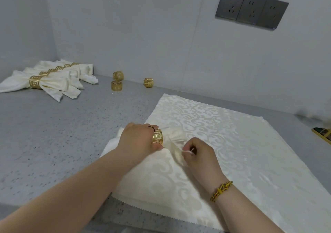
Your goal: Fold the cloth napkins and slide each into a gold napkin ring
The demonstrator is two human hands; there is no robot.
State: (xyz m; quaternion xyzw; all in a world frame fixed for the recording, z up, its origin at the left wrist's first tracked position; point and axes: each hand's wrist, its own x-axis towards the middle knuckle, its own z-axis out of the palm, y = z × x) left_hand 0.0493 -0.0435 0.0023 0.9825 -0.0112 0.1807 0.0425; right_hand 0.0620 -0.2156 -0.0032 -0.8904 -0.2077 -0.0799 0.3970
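Our left fingers (150,126) grip the ring (158,137) while our right fingers (194,145), just beside, pinch the napkin (176,136); we should pull steadily, keeping folds gathered.

No legible text, number, label or brand mark found in view. The gold napkin ring (157,136) carries only a cut-out key-fret pattern, not lettering. The wall socket panel (251,8) shows a small mark at its lower right corner, too small to read.
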